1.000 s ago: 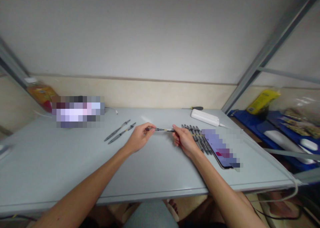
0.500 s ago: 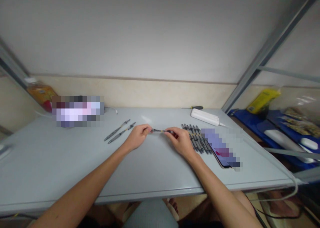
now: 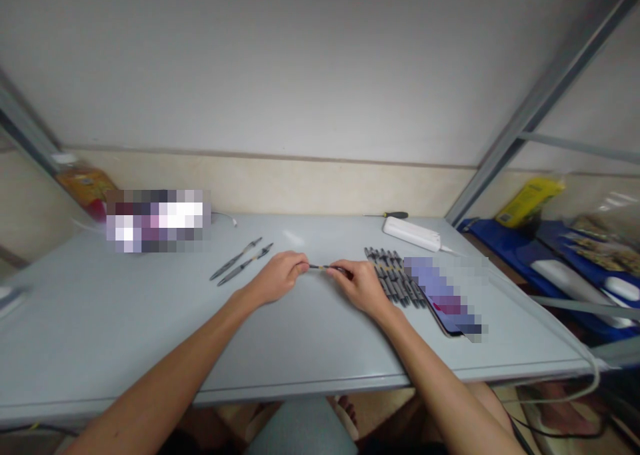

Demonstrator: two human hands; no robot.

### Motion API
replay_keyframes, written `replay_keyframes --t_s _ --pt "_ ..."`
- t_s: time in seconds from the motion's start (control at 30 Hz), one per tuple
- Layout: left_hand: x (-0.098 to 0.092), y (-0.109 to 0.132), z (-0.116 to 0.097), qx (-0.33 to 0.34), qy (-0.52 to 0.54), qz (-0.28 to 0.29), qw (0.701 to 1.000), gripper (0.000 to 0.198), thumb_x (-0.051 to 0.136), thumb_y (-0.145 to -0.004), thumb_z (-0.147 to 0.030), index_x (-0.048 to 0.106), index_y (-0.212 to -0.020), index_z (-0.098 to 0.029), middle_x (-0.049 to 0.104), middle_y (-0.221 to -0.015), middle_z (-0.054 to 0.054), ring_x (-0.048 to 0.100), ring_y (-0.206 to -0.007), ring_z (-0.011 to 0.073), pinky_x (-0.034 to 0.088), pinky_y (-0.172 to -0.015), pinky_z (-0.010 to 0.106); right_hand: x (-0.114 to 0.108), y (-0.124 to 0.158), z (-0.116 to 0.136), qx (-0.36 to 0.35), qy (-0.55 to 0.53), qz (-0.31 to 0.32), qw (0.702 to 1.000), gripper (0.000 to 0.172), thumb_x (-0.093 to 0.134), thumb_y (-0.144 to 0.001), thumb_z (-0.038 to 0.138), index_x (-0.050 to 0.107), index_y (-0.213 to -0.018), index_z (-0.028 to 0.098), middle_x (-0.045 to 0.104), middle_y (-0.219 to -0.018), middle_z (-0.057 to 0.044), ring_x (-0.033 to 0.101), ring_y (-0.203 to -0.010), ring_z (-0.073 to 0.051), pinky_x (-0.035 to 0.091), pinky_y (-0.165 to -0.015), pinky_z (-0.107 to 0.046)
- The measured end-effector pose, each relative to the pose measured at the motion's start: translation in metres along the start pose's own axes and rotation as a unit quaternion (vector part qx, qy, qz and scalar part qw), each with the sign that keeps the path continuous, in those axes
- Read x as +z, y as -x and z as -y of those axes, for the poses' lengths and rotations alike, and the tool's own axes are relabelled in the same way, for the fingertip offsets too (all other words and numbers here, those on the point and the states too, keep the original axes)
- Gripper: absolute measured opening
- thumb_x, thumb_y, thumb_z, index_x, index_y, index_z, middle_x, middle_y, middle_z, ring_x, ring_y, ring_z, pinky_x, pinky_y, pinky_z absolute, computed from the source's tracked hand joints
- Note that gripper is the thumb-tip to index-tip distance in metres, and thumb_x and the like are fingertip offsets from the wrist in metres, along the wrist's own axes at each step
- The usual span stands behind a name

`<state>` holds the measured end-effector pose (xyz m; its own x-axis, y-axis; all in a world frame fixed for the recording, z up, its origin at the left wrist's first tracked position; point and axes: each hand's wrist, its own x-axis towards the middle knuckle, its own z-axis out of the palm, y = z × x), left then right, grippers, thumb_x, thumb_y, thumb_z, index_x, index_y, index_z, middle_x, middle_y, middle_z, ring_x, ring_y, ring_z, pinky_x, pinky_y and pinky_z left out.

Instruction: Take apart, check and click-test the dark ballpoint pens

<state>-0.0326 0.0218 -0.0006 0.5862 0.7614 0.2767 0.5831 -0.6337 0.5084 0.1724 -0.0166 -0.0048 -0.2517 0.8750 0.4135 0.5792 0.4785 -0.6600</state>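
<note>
A thin dark pen-like stick (image 3: 320, 267) with a yellowish middle is stretched level between my two hands, above the grey table (image 3: 300, 342). My left hand (image 3: 283, 275) is closed on its left end, and my right hand (image 3: 357, 282) pinches its right end; the fingers hide both ends. Two similar grey sticks (image 3: 243, 265) lie slanted on the table to the left of my left hand. Just right of my right hand, a row of several more grey sticks (image 3: 395, 278) lies side by side.
A blurred-out phone (image 3: 443, 298) lies beside the row. Behind are a white power strip (image 3: 413, 234) with a cable and a screwdriver (image 3: 395, 214). At the back left are a pixelated object (image 3: 157, 220) and an orange bottle (image 3: 87, 183). A metal post (image 3: 500, 155) rises at the right.
The fingers of my left hand have closed further round the stick's left end. Both hands and the stick are slightly lower in the picture.
</note>
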Motion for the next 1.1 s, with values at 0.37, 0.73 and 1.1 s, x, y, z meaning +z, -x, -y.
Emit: replay_keyframes --t_s 0.37,0.73,1.1 --pt "0.0015 0.0005 -0.0048 0.021 -0.028 -0.063 0.997 0.025 0.039 -0.087 -0.020 0.059 -0.073 -0.017 0.054 -0.070 0.004 0.047 -0.073 0.0177 0.036 -0.069 0.030 -0.0021 0.0004 0.0057 0.026 -0.024 0.047 0.998 0.035 0.047 -0.085 0.039 0.067 -0.071 0.015 0.037 -0.048 0.004 0.029 -0.045 -0.009 0.023 -0.047 -0.022" --pt "0.0039 0.0014 -0.0054 0.050 -0.026 -0.098 0.994 0.024 0.039 -0.086 -0.016 0.059 -0.073 -0.017 0.056 -0.068 0.004 0.045 -0.071 0.0177 0.036 -0.068 0.031 -0.0022 -0.0023 -0.0007 0.070 -0.118 0.062 0.989 0.038 0.049 -0.082 0.044 0.065 -0.066 0.014 0.043 -0.052 0.003 0.033 -0.050 -0.009 0.023 -0.047 -0.022" --pt "0.0067 0.0009 -0.0090 0.012 0.026 -0.087 0.996 0.020 0.040 -0.087 -0.024 0.057 -0.081 -0.016 0.057 -0.077 0.005 0.051 -0.076 0.0173 0.039 -0.071 0.030 -0.0051 -0.0048 0.0049 0.125 -0.156 -0.022 0.980 0.032 0.060 -0.073 0.044 0.069 -0.071 0.014 0.049 -0.053 0.002 0.035 -0.049 -0.009 0.026 -0.046 -0.022"
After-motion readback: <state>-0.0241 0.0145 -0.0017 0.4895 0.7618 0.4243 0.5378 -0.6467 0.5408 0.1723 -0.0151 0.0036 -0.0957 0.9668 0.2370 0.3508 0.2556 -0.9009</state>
